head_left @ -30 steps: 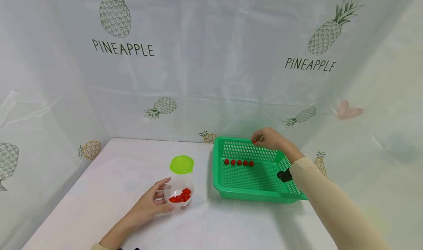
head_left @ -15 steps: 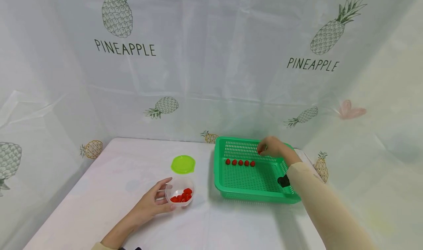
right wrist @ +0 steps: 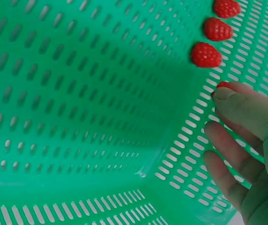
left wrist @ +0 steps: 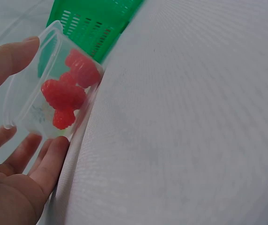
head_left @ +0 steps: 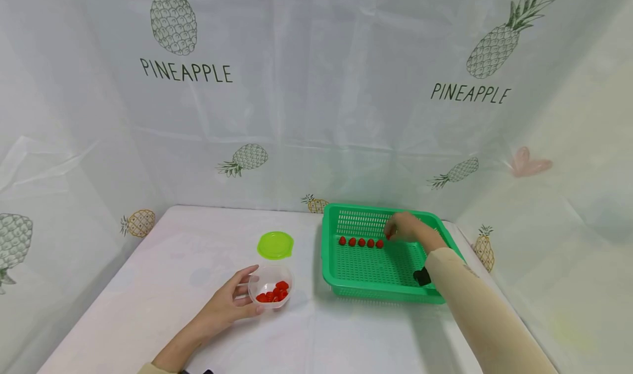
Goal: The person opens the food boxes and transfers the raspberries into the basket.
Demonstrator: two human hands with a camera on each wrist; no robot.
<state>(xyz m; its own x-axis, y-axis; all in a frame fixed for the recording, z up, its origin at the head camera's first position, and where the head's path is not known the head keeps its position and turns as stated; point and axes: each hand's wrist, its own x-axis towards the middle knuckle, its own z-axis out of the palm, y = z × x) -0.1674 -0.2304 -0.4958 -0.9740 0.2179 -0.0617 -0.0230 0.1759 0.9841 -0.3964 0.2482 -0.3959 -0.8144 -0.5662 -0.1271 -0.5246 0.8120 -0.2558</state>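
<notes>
Here we are: the right hand is down inside the green basket, thumb and forefinger pinched on a raspberry, the other fingers spread apart. And look where that raspberry sits: just right of the end of the row of raspberries, apart from the last one and roughly in line with it. That small gap is the one that counts. The row itself runs left to right, near the basket's back wall. Which way the pinched berry's long axis points, I can't fairly say; the thumb covers most of it.

The right hand is plainly the nearer one to the row. The left hand is out on the table, curled round a clear cup with more red berries in it, a lime lid lying just beyond.

Edges? The back wall stands close behind the fingers; room opens toward the front rim and off to the basket's right end.
</notes>
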